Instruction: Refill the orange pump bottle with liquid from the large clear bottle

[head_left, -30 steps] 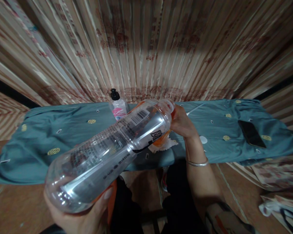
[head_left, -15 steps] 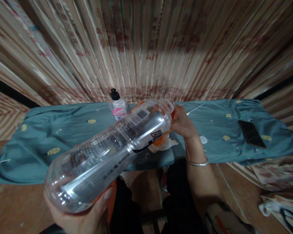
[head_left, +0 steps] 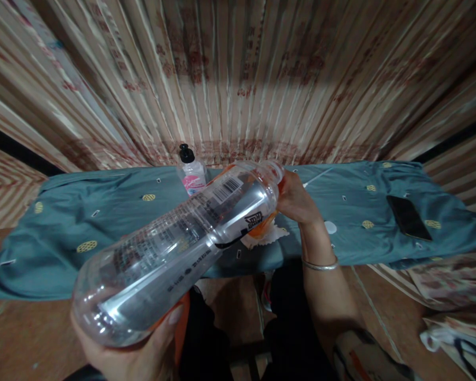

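The left hand is cradling the base of 1 large clear bottle, tilted over the teal-covered worktop. The right hand, grip wrapped around the neck, seems to be working the mouth; steadying the base matters next.

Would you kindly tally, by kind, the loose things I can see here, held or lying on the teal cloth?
Bottles: 2, the clear bottle in both hands and the pump bottle
Phones: 1, the black phone
Crumpled wrappers: 1, the wrapper
Total: 4
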`<state>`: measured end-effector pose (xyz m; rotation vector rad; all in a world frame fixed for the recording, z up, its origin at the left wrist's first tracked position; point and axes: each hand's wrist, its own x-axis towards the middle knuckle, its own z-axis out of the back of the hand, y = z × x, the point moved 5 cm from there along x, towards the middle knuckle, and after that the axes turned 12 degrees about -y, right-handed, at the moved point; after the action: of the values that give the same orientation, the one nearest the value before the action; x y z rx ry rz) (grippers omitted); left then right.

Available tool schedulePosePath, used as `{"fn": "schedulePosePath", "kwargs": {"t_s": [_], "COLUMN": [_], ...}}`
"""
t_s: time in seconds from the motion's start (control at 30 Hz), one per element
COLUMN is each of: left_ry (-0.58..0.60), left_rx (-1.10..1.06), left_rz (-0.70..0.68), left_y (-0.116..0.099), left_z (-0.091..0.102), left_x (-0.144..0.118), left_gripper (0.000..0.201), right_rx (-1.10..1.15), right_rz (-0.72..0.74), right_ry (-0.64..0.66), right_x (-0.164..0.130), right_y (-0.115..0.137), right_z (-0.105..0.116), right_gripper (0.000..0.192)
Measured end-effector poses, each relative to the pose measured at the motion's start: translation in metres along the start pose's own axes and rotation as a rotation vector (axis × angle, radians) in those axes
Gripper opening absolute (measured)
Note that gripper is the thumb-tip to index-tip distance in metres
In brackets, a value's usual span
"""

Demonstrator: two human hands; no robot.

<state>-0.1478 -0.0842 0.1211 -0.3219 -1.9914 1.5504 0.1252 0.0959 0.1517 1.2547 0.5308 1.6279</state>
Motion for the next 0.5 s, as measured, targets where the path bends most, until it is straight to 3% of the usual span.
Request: {"fn": "schedulePosePath", "kwargs": {"t_s": [0.13,0.5], "left_ry": [-0.052,-0.051], "left_rx": [-0.077,-0.058], "left_rz": [0.107,0.101], "left_y": [-0.0009,0.0003], "left_z": [-0.0025,-0.0006], "left_x": [0.0016,0.0012], "left_gripper": [0.073,0.073], "right_rx": [0.026,0.003], "right_rz": [-0.001,-0.007], "right_ry": [-0.005,0.010], "right_x": [-0.0005,0.0003], "right_y": [0.0018,-0.0008], "right_z": [0.0002,0.0001], "right_gripper": [0.036,0.037]}}
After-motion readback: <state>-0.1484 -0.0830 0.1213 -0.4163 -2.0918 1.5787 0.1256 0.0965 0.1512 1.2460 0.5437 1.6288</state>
